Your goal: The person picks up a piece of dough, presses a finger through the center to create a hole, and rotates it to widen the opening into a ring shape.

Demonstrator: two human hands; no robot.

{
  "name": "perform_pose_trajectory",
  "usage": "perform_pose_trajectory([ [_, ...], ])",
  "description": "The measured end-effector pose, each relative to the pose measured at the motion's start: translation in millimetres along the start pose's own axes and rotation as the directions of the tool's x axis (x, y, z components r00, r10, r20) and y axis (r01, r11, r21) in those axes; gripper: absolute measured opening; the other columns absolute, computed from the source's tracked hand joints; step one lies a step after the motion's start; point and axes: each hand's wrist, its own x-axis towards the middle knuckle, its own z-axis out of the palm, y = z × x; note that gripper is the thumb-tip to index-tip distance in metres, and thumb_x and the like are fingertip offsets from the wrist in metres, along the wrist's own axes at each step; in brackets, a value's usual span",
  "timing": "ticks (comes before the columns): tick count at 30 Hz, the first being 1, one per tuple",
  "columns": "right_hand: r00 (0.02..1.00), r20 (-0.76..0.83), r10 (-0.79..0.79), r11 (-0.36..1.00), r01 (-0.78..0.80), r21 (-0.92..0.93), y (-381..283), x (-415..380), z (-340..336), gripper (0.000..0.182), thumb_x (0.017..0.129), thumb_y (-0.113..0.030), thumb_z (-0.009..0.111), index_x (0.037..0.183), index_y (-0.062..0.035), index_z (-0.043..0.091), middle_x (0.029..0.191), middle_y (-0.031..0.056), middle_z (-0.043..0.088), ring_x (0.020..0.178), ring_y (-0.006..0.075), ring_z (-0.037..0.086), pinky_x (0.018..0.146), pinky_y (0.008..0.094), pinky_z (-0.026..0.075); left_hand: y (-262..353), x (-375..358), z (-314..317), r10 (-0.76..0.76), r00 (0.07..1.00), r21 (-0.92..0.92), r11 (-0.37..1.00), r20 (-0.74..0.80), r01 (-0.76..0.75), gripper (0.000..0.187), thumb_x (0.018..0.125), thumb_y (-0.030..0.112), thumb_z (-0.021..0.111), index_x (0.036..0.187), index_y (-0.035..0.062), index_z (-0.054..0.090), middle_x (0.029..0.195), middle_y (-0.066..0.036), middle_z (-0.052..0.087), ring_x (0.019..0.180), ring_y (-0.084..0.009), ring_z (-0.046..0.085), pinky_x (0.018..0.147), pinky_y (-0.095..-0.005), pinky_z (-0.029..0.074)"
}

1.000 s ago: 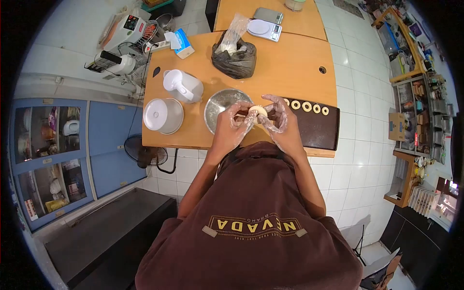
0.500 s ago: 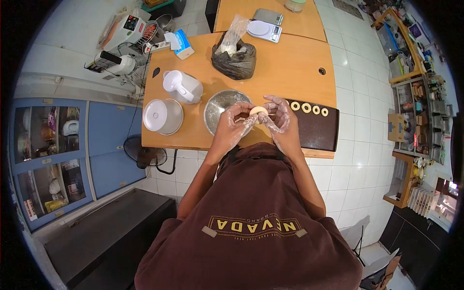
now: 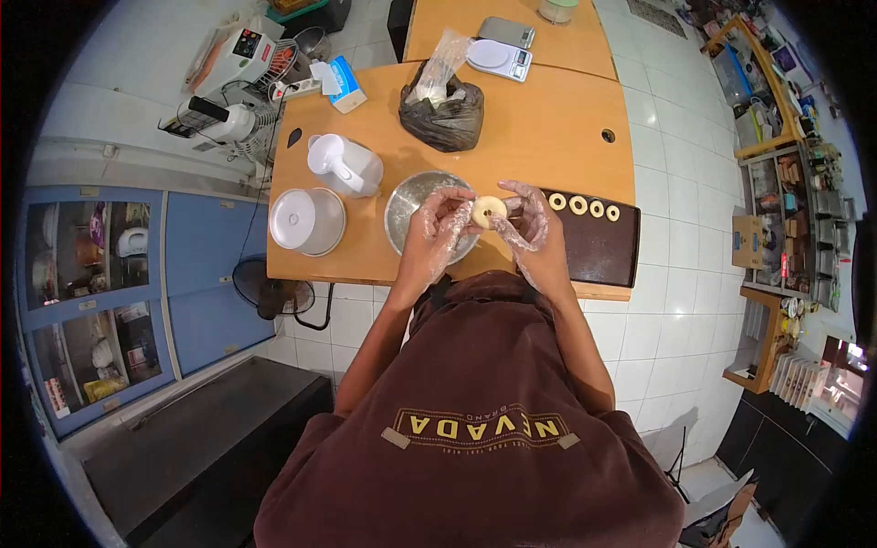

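Observation:
Between my two floury hands is a pale dough ring [image 3: 491, 208] with a small hole in its middle. My left hand [image 3: 440, 226] pinches the ring's left edge, its fingers curled. My right hand [image 3: 533, 228] grips the ring from the right, the thumb at the hole and the index finger raised above. Under my left hand stands a metal mixing bowl [image 3: 407, 195] dusted with flour, partly hidden by the hand. To the right of my right hand, a dark baking tray [image 3: 598, 247] carries several dough rings [image 3: 578, 205] in a row along its far side.
Left on the wooden table [image 3: 539, 119] stand a white lidded tub [image 3: 306, 219] and a white pitcher [image 3: 345, 164]. Farther back are a black plastic bag [image 3: 443, 119], a tissue box [image 3: 345, 84] and a kitchen scale [image 3: 499, 58]. A fan [image 3: 271, 285] stands below the table's left edge.
The dough ring has turned so that its flat face and hole now show. My right thumb has shifted to the hole, and both hands stay in nearly the same place.

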Motion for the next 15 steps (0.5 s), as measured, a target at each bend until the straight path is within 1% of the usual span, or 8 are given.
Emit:
perform_pose_trajectory([
  [2,1.0,0.003,-0.012,1.0,0.012,0.007,1.4,0.2,0.7,0.045,0.094,-0.002,0.073,0.136,-0.0009,0.058,0.102,0.0068,0.068,0.094,0.0105,0.063,0.09,0.0311,0.054,-1.4,0.5,-3.1,-0.01,0.999,0.061,0.998,0.045,0.007,0.026,0.098,0.004,0.067,0.122,-0.0032,0.058,0.112,-0.012,0.065,0.105,-0.0164,0.066,0.089,-0.0308,0.059],
  [5,0.999,0.023,-0.032,0.999,0.032,-0.024,-2.2,0.1,1.0,0.045,0.093,-0.002,0.073,0.136,-0.001,0.058,0.103,0.0072,0.069,0.094,0.011,0.063,0.09,0.0313,0.054,-2.1,-0.9,-7.6,0.016,0.997,0.155,0.987,0.079,-0.029,0.031,0.096,0.005,0.071,0.123,-0.0055,0.06,0.111,-0.012,0.067,0.104,-0.0156,0.066,0.09,-0.029,0.058],
  [8,1.0,0.004,-0.029,0.999,0.029,-0.015,-3.2,-0.6,1.3,0.045,0.093,-0.002,0.074,0.135,-0.001,0.058,0.103,0.0075,0.069,0.094,0.0113,0.064,0.09,0.0314,0.054,-3.0,-1.3,-9.1,0.023,0.999,0.23,0.973,0.049,-0.034,0.035,0.095,0.004,0.072,0.125,-0.0086,0.061,0.112,-0.012,0.069,0.105,-0.0155,0.067,0.091,-0.0281,0.057],
  [11,1.0,-0.008,-0.026,0.999,0.026,-0.041,-0.6,-0.4,0.1,0.045,0.093,-0.002,0.074,0.135,-0.0015,0.059,0.104,0.0076,0.069,0.095,0.0116,0.064,0.09,0.0316,0.054,-4.0,-1.3,-9.9,0.025,0.998,0.259,0.965,0.05,-0.037,0.036,0.095,0.004,0.071,0.127,-0.0103,0.06,0.114,-0.013,0.069,0.107,-0.0161,0.067,0.091,-0.0292,0.057],
  [14,1.0,-0.008,-0.003,1.0,0.002,-0.012,-2.6,-1.0,0.4,0.044,0.093,-0.002,0.073,0.135,-0.0018,0.059,0.104,0.0081,0.07,0.095,0.0117,0.065,0.09,0.0319,0.054,4.9,-2.4,-4.9,-0.027,1.0,0.266,0.964,0.01,0.024,0.035,0.096,0.005,0.071,0.126,-0.0101,0.06,0.114,-0.013,0.069,0.108,-0.0164,0.067,0.091,-0.0292,0.058],
  [15,1.0,-0.007,-0.004,1.0,0.003,-0.021,-3.7,-1.2,0.2,0.044,0.093,-0.001,0.073,0.134,-0.0019,0.059,0.104,0.0081,0.07,0.095,0.0118,0.065,0.09,0.0318,0.054,3.3,-2.0,-4.7,-0.016,1.0,0.228,0.974,0.016,0.012,0.035,0.097,0.006,0.071,0.126,-0.0097,0.061,0.114,-0.013,0.069,0.107,-0.016,0.067,0.091,-0.0292,0.058],
])
